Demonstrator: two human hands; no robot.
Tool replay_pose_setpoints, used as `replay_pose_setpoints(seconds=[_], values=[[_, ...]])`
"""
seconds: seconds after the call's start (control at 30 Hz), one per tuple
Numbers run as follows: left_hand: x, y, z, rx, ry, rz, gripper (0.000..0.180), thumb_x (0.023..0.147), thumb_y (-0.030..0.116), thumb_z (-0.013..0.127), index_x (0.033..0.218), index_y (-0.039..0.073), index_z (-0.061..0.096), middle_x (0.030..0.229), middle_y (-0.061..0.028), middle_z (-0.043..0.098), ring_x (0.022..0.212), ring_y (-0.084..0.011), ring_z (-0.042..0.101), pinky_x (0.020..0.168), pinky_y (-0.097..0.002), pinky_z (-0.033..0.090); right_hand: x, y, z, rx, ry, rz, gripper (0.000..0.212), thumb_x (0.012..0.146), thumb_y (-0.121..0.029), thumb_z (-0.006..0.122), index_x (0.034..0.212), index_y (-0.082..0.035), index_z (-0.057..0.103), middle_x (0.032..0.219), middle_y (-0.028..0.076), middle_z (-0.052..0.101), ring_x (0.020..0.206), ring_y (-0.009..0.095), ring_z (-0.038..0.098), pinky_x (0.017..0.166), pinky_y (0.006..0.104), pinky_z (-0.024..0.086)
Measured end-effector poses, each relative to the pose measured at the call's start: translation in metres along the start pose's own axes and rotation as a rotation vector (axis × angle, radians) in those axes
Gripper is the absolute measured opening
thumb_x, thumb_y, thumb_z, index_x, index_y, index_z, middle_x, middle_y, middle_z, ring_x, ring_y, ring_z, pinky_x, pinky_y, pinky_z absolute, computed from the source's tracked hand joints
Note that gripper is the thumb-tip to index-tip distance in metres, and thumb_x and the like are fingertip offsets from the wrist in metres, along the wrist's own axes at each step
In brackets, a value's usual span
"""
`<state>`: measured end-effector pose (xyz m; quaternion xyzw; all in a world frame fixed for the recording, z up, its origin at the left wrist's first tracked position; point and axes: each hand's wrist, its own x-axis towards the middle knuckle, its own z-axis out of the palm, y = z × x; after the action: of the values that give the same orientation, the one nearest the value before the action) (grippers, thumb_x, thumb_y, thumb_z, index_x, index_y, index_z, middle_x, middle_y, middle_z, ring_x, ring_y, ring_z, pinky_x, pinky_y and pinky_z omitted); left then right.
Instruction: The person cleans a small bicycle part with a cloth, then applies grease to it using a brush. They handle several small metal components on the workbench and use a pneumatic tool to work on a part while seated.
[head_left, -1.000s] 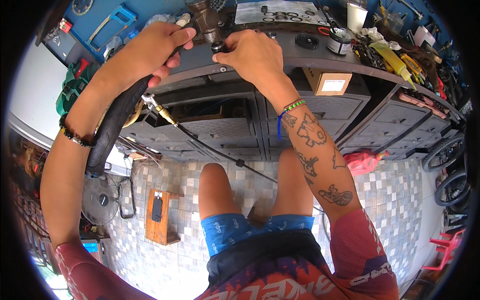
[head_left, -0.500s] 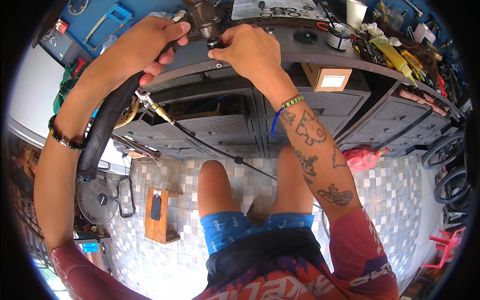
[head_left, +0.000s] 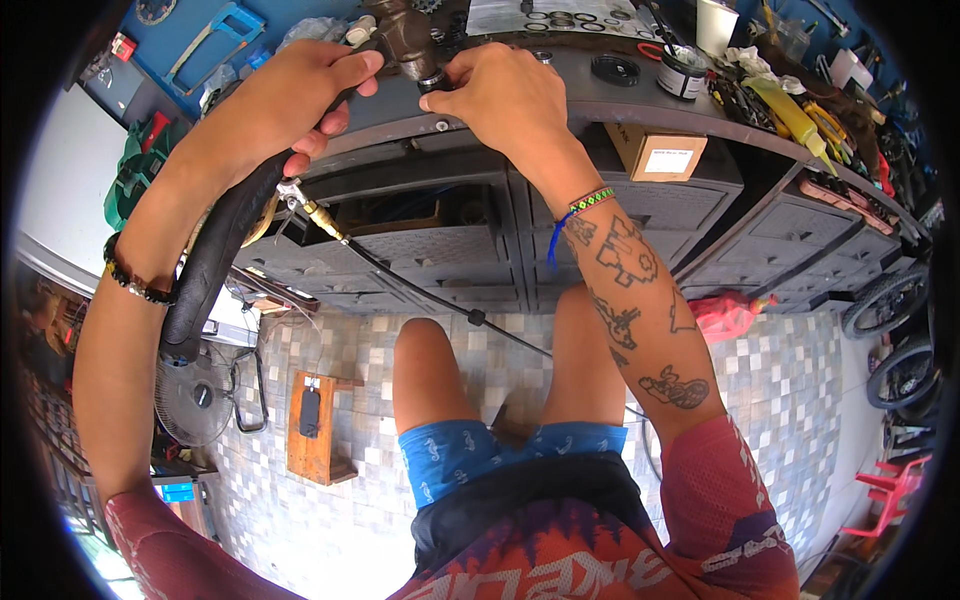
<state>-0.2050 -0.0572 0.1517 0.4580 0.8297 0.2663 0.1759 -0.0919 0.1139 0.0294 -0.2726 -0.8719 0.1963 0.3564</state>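
Both hands have crept slightly higher against the bench edge since the earlier frame, otherwise keeping their grip. Left hand point(head_left: 285, 100) is clenched around a limp, matte black rubber inner tube point(head_left: 215, 250), which sags along the forearm, its brass valve point(head_left: 318, 215) poking out below the fingers. Right hand point(head_left: 500, 90) pinches a small dark ring-shaped part point(head_left: 432, 80) beneath a worn metal fixture point(head_left: 400, 35) at the grey tabletop point(head_left: 600, 100) rim. A thin black cable point(head_left: 440, 300) trails down across the ribbed grey drawers point(head_left: 420, 250); a cardboard box point(head_left: 655, 152) sits under the ledge.
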Motion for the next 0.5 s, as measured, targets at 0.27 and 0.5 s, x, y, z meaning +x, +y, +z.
replay_pose_setpoints(seconds=[0.27,0.5], values=[[-0.007,-0.004,-0.004,-0.006,0.054,0.058,0.05,0.116,0.049,0.055,0.118,0.001,0.066,0.068,0.0035,0.047,0.043,-0.0054,0.041,0.038,-0.0255,0.036,0.006,-0.002,0.014,0.095,0.044,-0.047,0.044,0.08,-0.047,0.093,0.11,-0.015,0.088,0.096,0.008,0.085,0.097,0.031,0.08,0.103,0.0465,0.054],[-0.046,-0.087,-0.02,-0.334,0.107,0.215,0.053,0.117,0.051,0.053,0.129,0.001,0.063,0.067,0.0054,0.045,0.044,-0.0036,0.038,0.038,-0.0239,0.033,-0.007,0.045,0.018,-0.191,0.261,-0.295,0.039,0.087,-0.042,0.09,0.095,-0.004,0.084,0.085,0.008,0.082,0.074,0.024,0.077,0.073,0.0386,0.059]])
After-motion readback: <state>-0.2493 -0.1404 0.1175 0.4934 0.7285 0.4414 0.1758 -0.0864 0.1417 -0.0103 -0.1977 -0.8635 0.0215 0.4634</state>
